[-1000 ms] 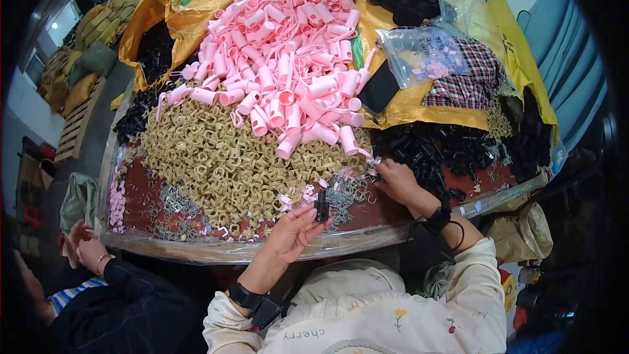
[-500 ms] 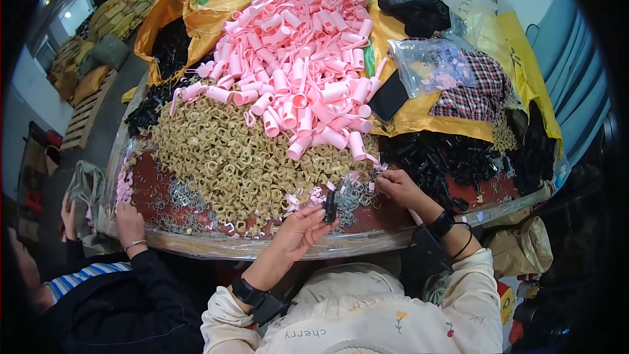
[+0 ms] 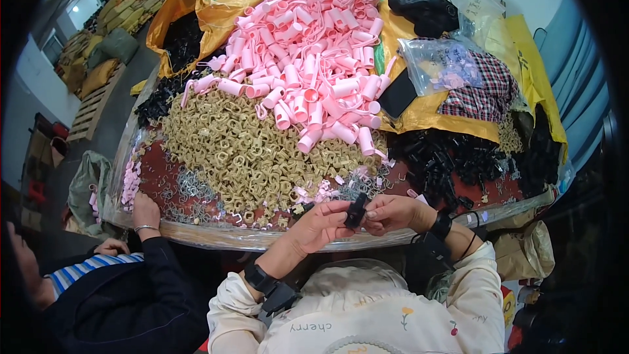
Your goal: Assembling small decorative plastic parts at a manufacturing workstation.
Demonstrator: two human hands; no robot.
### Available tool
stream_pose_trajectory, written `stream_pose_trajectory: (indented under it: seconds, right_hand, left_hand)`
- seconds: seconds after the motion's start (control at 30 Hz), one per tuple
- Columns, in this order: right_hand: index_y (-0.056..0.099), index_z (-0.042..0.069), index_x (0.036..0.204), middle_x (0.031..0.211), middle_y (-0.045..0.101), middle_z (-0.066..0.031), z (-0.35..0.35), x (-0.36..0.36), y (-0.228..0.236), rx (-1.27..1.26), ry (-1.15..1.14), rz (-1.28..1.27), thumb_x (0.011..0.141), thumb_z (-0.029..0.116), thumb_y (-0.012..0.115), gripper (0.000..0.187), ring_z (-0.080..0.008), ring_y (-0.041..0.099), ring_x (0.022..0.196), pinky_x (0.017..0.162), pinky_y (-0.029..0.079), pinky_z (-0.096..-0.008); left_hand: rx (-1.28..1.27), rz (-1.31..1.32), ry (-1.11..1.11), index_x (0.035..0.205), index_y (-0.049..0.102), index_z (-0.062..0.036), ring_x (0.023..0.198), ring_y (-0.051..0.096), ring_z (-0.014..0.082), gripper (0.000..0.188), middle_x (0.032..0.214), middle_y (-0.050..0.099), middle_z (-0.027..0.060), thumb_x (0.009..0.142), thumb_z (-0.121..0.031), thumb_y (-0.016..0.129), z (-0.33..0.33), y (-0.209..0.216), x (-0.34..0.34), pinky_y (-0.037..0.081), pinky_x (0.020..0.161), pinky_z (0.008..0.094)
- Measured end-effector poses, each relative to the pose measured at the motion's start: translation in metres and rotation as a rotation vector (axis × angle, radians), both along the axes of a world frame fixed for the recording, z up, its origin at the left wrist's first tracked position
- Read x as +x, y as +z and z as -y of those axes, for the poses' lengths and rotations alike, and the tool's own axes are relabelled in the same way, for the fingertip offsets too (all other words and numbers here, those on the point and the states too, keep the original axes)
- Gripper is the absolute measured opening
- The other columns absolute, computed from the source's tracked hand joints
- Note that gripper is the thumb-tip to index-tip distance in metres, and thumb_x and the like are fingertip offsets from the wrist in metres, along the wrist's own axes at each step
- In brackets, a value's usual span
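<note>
My left hand (image 3: 316, 227) pinches a small black plastic part (image 3: 355, 212) between thumb and fingers, just above the table's near edge. My right hand (image 3: 398, 214) meets it from the right, its fingertips pressed together against or right beside the part. Whatever those fingertips hold is too small to make out. Beyond the hands lies a scatter of small grey metal clips (image 3: 368, 185), with small pale pink pieces (image 3: 320, 193) to its left. A heap of tan ring-shaped parts (image 3: 242, 151) rises behind, and pink plastic tubes with straps (image 3: 308, 72) spill over its far side.
A co-worker's hand (image 3: 145, 211) rests at the table edge on the left. Black parts (image 3: 452, 164) pile up at right, below an orange sack (image 3: 458, 126) bearing a phone (image 3: 398, 94), a clear bag (image 3: 438, 69) and checked cloth (image 3: 481, 95). Another sack (image 3: 200, 10) stands far left.
My right hand has come back from the metal clips to the black part in my left hand, which has moved slightly right. The co-worker's hands have shifted; the whole view has shifted a little.
</note>
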State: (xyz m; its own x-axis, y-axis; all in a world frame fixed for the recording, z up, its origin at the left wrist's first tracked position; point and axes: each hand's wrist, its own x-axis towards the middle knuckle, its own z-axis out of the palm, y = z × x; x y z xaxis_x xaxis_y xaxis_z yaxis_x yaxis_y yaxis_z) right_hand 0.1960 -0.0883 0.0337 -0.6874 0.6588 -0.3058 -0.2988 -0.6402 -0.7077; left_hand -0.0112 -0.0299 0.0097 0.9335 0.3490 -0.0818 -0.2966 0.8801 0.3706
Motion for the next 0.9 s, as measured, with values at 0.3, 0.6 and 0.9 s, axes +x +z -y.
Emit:
stream_pose_trajectory:
  seconds: [0.3,0.6,0.9]
  right_hand:
    - [0.052,0.002,0.079,0.067,0.047,-0.001,0.002,-0.023,-0.014,0.089,-0.507,0.196,0.083,0.017,0.054,0.015,-0.0106,0.038,0.05,0.044,0.03,-0.0222]
    - [0.053,0.003,0.081,0.071,0.05,-0.0085,-0.002,-0.022,0.003,1.519,-0.502,1.04,0.068,0.006,0.062,0.016,-0.0232,0.052,0.057,0.05,0.043,-0.0301]
    - [0.053,0.004,0.082,0.07,0.05,-0.0081,-0.007,-0.018,0.002,1.463,-0.426,1.116,0.07,0.006,0.059,0.013,-0.0238,0.054,0.059,0.05,0.043,-0.0324]
  left_hand:
    - [-0.003,-0.014,-0.005,0.108,0.047,0.0035,0.089,0.058,0.0233,0.032,0.1,0.057,0.016,0.08,-0.01,0.055,-0.001,-0.002,-0.003,0.049,0.077,0.0318]
    - [-0.055,-0.027,0.088,0.105,0.049,0.0027,0.088,0.058,0.0212,0.027,0.098,0.058,0.0153,0.083,-0.012,0.052,-0.004,-0.005,-0.001,0.049,0.078,0.0297]
    - [-0.062,-0.078,0.081,0.106,0.049,0.0004,0.088,0.058,0.0216,0.026,0.098,0.058,0.0141,0.083,-0.013,0.051,-0.003,-0.011,-0.003,0.049,0.079,0.0291]
